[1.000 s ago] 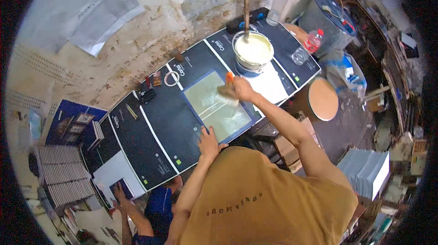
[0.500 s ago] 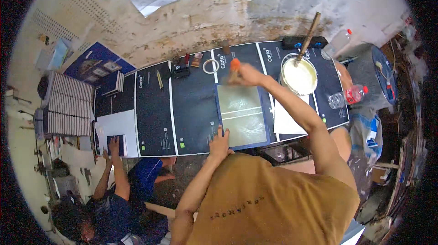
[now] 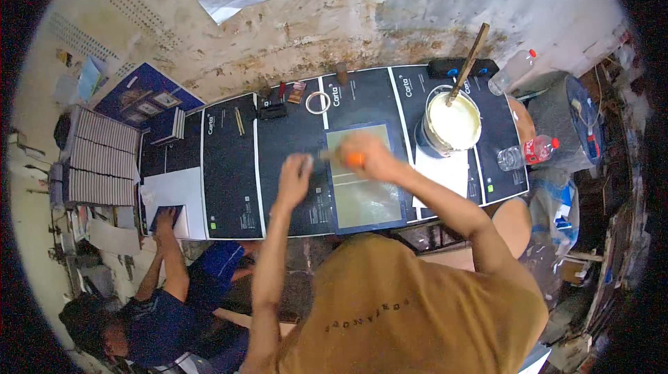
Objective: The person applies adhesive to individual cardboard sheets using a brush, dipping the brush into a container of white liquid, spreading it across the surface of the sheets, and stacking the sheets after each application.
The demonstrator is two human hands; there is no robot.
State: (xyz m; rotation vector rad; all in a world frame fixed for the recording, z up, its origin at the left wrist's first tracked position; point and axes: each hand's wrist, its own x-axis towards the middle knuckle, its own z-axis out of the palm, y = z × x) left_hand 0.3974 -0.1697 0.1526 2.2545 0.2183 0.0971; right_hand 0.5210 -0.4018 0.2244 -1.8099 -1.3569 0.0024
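A blue-edged sheet (image 3: 369, 208) lies on the table in front of me, its pale inner panel shiny as if wet and crossed by light lines. Over its upper part, my right hand (image 3: 369, 155) grips a brush by its orange handle (image 3: 354, 160); motion blurs the hand. The brush's head points left, toward my left hand (image 3: 296, 173). That hand is raised above the dark table beside the sheet, fingers drawn together near the brush end. Whatever they pinch, if anything, is too small to make out.
A tub of cream paste (image 3: 454, 121) with a wooden stick stands right, on white paper (image 3: 438, 178). Plastic bottles (image 3: 541, 149) lie farther right. Behind sits a tape roll (image 3: 318, 102). At left, another person's hands (image 3: 165, 219) rest on a dark cover, near stacked books (image 3: 104, 158).
My left hand has lifted off the sheet's lower left edge and moved up and left. My right hand has brought the brush down from the sheet's top edge, its head now pointing left.
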